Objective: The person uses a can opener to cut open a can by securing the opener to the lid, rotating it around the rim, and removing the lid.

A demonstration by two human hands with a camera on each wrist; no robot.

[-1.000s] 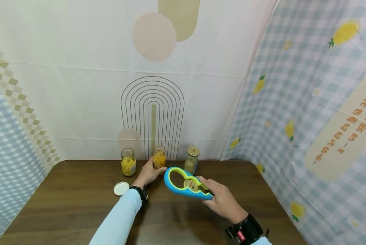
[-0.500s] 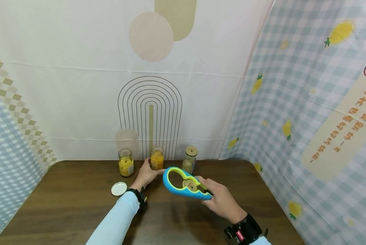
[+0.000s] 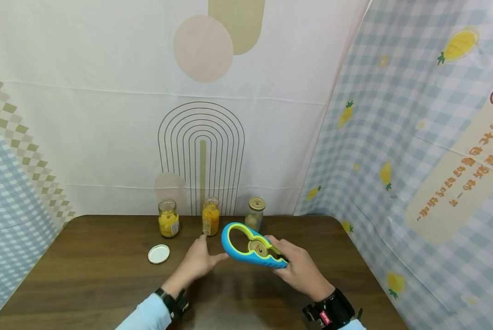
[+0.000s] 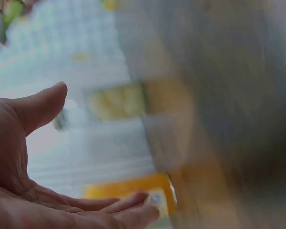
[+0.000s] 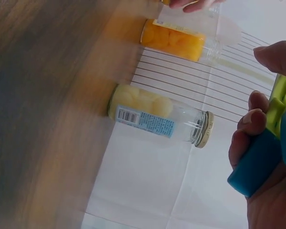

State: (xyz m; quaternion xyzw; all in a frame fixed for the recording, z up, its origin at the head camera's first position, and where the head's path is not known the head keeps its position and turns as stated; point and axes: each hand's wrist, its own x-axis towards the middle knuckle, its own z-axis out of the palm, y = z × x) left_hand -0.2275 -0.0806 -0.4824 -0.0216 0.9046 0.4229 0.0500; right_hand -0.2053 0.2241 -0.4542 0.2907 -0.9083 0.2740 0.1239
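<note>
While my right hand [image 3: 298, 270] grips the blue jar opener [image 3: 250, 247] and my left hand [image 3: 199, 261] lies open just short of the middle jar [image 3: 210, 216], I judge an unsteadied jar could tip on the surface [image 3: 85, 275].

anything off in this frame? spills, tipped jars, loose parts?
No spills or tipped jars; all three stand upright. One loose white lid lies on the table near the left jar, which looks uncapped. The right jar keeps its gold lid.
</note>
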